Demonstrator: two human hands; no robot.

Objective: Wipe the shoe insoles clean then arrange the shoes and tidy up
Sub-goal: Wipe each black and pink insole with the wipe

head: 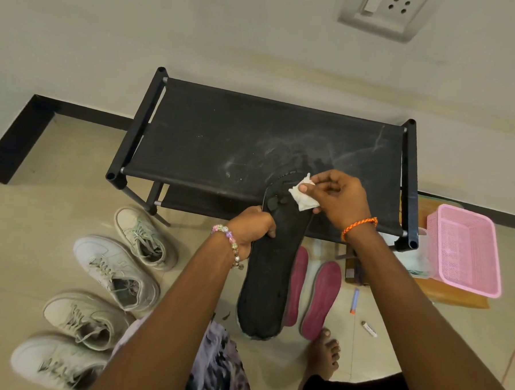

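Observation:
My left hand grips the left edge of a long black insole, held up lengthwise in front of a black shoe rack. With my right hand I pinch a crumpled white wipe against the insole's far end. Two magenta insoles lie side by side on the floor beneath the black one, the left one partly hidden by it. Several pale sneakers stand in a row on the floor at the left.
A pink plastic basket sits at the right on a wooden board beside the rack. A small tube and a cap lie on the tiles near my bare foot. The rack's top fabric is dusty. A wall stands behind.

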